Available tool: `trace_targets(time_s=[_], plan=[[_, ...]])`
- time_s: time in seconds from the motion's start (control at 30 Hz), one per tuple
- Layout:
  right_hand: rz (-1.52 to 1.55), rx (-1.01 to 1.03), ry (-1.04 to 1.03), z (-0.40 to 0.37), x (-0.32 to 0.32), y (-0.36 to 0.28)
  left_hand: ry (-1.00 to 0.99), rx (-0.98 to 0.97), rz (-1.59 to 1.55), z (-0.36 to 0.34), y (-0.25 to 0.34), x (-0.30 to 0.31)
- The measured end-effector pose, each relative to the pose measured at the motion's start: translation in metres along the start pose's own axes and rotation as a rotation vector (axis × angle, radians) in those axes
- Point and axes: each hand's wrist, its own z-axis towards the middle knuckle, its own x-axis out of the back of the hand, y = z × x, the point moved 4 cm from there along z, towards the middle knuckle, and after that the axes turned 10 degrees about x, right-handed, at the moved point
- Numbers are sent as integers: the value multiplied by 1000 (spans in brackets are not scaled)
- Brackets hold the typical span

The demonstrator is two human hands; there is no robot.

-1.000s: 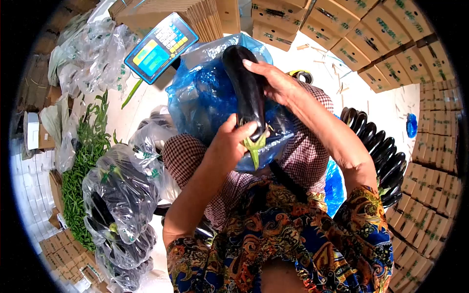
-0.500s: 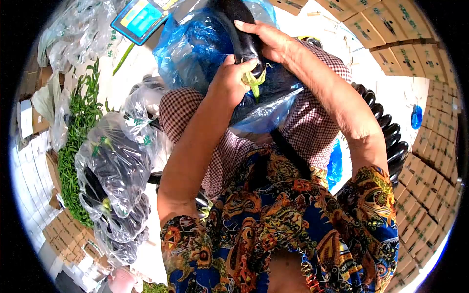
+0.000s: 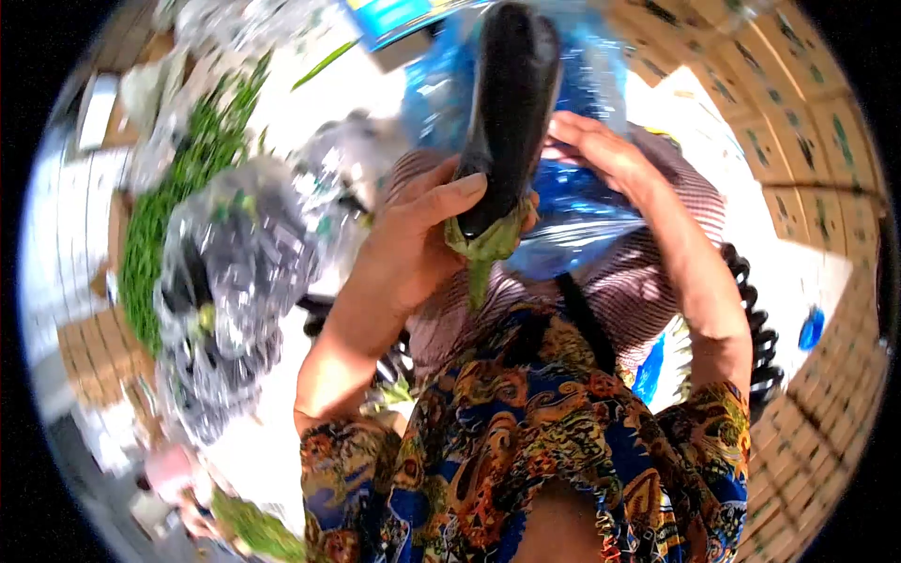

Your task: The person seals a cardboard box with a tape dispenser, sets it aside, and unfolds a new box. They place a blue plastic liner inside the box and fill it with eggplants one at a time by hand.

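My left hand point(image 3: 427, 230) is closed round the stem end of a long, glossy dark eggplant point(image 3: 511, 103), its thumb laid across the skin. The eggplant's green cap and stalk point(image 3: 483, 249) point down toward my lap. To the right, my right hand point(image 3: 601, 155) has its fingers stretched out beside the eggplant, over a blue plastic bag point(image 3: 587, 220). This bag lies spread between my knees, behind and below the eggplant.
A scale with a blue display point(image 3: 399, 19) is at the top. On the left are clear bags of eggplants point(image 3: 239, 253) and a heap of green peppers point(image 3: 160, 253). Rows of eggplants point(image 3: 751, 319) and stacked cardboard boxes point(image 3: 826, 225) line the right. Another person point(image 3: 174, 474) appears at lower left.
The eggplant has come up closer to the camera in my left hand. My right hand has let go of it and moved to its right. The view has shifted.
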Motion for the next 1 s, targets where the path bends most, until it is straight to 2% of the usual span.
trace_targets(time_s=[0.07, 0.1, 0.13, 0.2, 0.23, 0.3, 0.33, 0.4, 0.43, 0.5, 0.53, 0.57, 0.6, 0.73, 0.8, 0.87, 0.9, 0.93, 1.0], plan=[[-344, -30, -24, -15, -16, -4, 126, -104, 61, -44, -3, 26], [-530, -52, -160, -20, -30, -15, 366, -188, 100, -66, -9, 43], [-712, -64, -297, -23, -40, -18, 356, -233, 169, -87, -17, 72], [-727, -72, -522, -23, -38, 14, 619, -433, -17, -136, -57, 138], [-766, -105, -569, -25, -33, 26, 580, -549, -17, -157, -60, 144], [-946, -163, -630, -37, -47, 14, 794, -625, -163, -206, -98, 170], [-864, -121, -658, -35, -32, 37, 887, -659, -241, -228, -118, 179], [158, -98, -714, -37, -10, 60, 944, -697, -481, -263, -171, 205], [204, -218, -634, -33, -2, 64, 962, -678, -581, -264, -197, 209], [-780, -104, -718, -36, -16, 42, 981, -624, -685, -286, -248, 230], [-981, -113, -743, -39, -23, 29, 985, -610, -733, -292, -273, 242], [-488, -99, -716, -37, 6, 61, 1068, -554, -687, -301, -298, 255], [-1022, -220, -740, -45, -39, 14, 1145, -494, -639, -307, -315, 263], [-1120, -274, -791, -47, -56, 0, 1374, -312, -499, -326, -332, 281], [-1017, -93, -984, -47, -39, 3, 1249, -400, -553, -313, -307, 264], [-1011, -213, -885, -50, -51, -10, 1159, -518, -546, -330, -307, 277], [-876, -328, -820, -48, -50, -4, 1183, -503, -685, -350, -315, 292], [-923, -296, -833, -48, -50, -2, 1133, -465, -857, -361, -317, 301], [-1030, -228, -856, -48, -41, -1, 1107, -483, -924, -369, -301, 321]])
